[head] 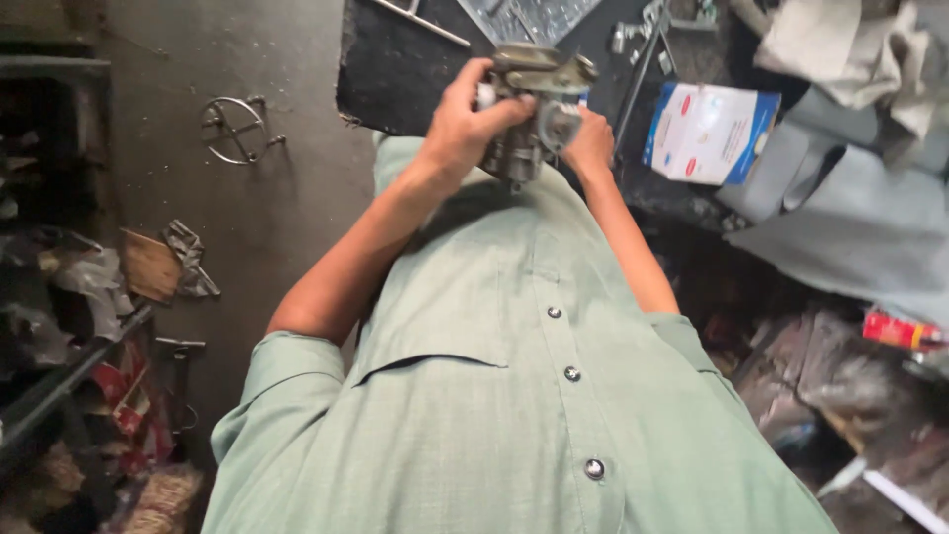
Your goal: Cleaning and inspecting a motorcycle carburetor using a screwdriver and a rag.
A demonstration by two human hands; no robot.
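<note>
Both my hands hold a grimy grey metal engine part, a carburettor-like casting [539,94], close in front of my green shirt. My left hand [465,124] wraps around its left side with the fingers curled over the top. On the right side, my right hand [590,140] grips it from below, partly hidden behind the part. The part hangs above the edge of a dark workbench [395,69].
A white and blue box [707,131] lies on the bench to the right, next to grey cloths [850,208]. Metal rods and small parts [643,40] lie at the bench's back. A wire ring [232,129] sits on the concrete floor at left, with scrap and rags [99,287].
</note>
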